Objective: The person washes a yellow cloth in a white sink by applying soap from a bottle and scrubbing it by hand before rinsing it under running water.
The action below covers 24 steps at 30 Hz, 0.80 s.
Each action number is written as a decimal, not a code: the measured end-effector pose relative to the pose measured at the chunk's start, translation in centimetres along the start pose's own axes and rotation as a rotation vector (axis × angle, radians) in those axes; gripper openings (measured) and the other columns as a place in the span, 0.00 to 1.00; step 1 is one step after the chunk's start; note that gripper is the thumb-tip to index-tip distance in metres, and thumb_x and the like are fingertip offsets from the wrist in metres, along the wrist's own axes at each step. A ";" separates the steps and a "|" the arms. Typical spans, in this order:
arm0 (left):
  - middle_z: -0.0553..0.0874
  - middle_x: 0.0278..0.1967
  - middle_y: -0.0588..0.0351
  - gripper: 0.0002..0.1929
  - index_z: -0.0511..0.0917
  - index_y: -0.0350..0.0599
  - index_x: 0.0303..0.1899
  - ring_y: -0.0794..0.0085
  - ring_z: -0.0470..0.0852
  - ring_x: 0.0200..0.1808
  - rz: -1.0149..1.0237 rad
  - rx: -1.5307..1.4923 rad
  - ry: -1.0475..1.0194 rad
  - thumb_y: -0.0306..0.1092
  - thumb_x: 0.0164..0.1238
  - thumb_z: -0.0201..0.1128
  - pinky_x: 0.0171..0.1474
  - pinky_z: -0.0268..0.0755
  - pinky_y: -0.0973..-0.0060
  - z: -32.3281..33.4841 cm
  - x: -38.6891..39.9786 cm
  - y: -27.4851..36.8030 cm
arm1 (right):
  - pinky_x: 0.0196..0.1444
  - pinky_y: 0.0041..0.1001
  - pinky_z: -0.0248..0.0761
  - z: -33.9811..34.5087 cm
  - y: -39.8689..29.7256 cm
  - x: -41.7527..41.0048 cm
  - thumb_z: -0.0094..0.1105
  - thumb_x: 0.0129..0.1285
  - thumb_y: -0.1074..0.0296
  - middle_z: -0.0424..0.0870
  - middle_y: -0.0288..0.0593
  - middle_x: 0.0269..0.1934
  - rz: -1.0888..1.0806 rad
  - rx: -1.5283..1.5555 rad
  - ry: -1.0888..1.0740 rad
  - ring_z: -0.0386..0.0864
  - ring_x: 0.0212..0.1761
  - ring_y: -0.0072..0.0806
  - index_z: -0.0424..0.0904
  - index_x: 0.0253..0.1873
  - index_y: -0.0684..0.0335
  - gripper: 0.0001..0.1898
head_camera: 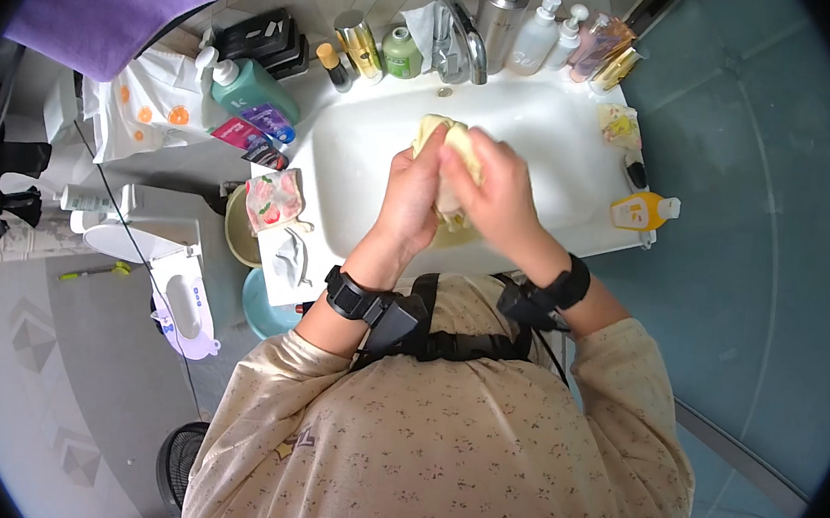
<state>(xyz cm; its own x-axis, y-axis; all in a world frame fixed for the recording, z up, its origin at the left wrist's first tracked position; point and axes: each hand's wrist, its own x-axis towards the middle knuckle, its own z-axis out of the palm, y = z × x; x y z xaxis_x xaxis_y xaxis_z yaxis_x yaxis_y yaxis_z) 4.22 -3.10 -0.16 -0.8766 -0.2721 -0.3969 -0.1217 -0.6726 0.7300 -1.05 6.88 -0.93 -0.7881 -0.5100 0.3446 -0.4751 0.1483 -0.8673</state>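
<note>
Both of my hands grip a bunched pale yellow cloth [435,124] above the white washbasin [348,170]. My left hand [412,191] is closed around one side of it, with the thumb pointing up. On the other side my right hand [490,184], slightly blurred, presses its curled fingers into the fabric. Part of the cloth hangs below the hands, and some of it is hidden by my fingers. Beneath it, near the basin's front, shows a yellowish patch that I cannot make out clearly. The chrome faucet [470,39] stands behind the hands; whether water runs is not visible.
Pump bottles [532,42] and a green bottle [402,54] line the back ledge. A yellow bottle [641,211] lies at the right edge. To the left are a teal pump bottle [255,94], a strawberry-print pouch [274,200] and a light blue basin [267,312] lower down.
</note>
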 end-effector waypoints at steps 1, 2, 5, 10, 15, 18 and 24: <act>0.81 0.38 0.58 0.16 0.74 0.38 0.48 0.76 0.80 0.38 0.001 0.000 0.004 0.41 0.71 0.51 0.41 0.74 0.78 0.3 -0.4 -0.3 | 0.23 0.34 0.64 0.2 0.5 0.5 0.56 0.62 0.67 0.73 0.54 0.21 0.024 -0.065 0.088 0.75 0.22 0.44 0.71 0.37 0.68 0.09; 0.81 0.38 0.57 0.15 0.75 0.39 0.47 0.75 0.80 0.37 -0.007 0.034 0.019 0.41 0.71 0.51 0.40 0.74 0.78 0.5 -0.8 -0.6 | 0.21 0.34 0.64 -0.1 1.0 1.0 0.56 0.61 0.67 0.74 0.53 0.21 0.011 -0.095 0.107 0.74 0.22 0.49 0.70 0.33 0.67 0.09; 0.81 0.36 0.58 0.14 0.76 0.40 0.44 0.76 0.80 0.35 0.002 0.086 0.054 0.41 0.70 0.53 0.37 0.73 0.78 0.3 -0.8 0.2 | 0.20 0.34 0.62 -0.2 -0.3 -0.3 0.56 0.61 0.66 0.74 0.52 0.21 0.030 0.025 0.001 0.73 0.21 0.49 0.70 0.31 0.66 0.10; 0.81 0.35 0.58 0.13 0.76 0.40 0.42 0.78 0.78 0.32 -0.034 0.095 0.090 0.40 0.70 0.52 0.35 0.72 0.77 0.6 -0.8 0.2 | 0.28 0.35 0.63 -1.1 -0.2 -0.1 0.57 0.58 0.68 0.74 0.47 0.20 0.086 -0.160 -0.018 0.72 0.21 0.42 0.70 0.27 0.64 0.09; 0.81 0.38 0.56 0.14 0.75 0.39 0.45 0.76 0.80 0.37 -0.031 0.082 0.084 0.39 0.70 0.51 0.41 0.74 0.77 0.9 -1.4 0.0 | 0.27 0.32 0.60 -1.0 -0.8 -0.2 0.57 0.58 0.68 0.72 0.44 0.16 -0.353 -0.223 0.033 0.70 0.18 0.39 0.68 0.23 0.62 0.12; 0.81 0.38 0.56 0.13 0.75 0.38 0.45 0.74 0.80 0.37 -0.085 0.045 0.102 0.37 0.70 0.49 0.41 0.75 0.76 0.6 -0.9 -0.4 | 0.28 0.30 0.59 -1.4 -0.1 0.0 0.58 0.58 0.67 0.72 0.42 0.17 -0.207 -0.267 0.032 0.70 0.18 0.37 0.67 0.23 0.61 0.13; 0.81 0.35 0.57 0.13 0.75 0.38 0.42 0.76 0.79 0.34 -0.073 0.040 0.098 0.39 0.70 0.51 0.37 0.73 0.78 0.8 -1.5 0.2 | 0.28 0.29 0.59 -1.7 -0.4 0.0 0.59 0.57 0.67 0.69 0.41 0.15 -0.311 -0.300 -0.015 0.68 0.17 0.36 0.67 0.22 0.60 0.13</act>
<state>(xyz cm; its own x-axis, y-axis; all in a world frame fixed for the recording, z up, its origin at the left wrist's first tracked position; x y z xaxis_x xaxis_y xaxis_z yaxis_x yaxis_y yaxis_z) 5.14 -2.25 1.00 -0.8155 -0.2907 -0.5004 -0.2032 -0.6657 0.7180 -1.52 8.21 0.06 -0.5845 -0.5812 0.5662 -0.7839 0.2241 -0.5791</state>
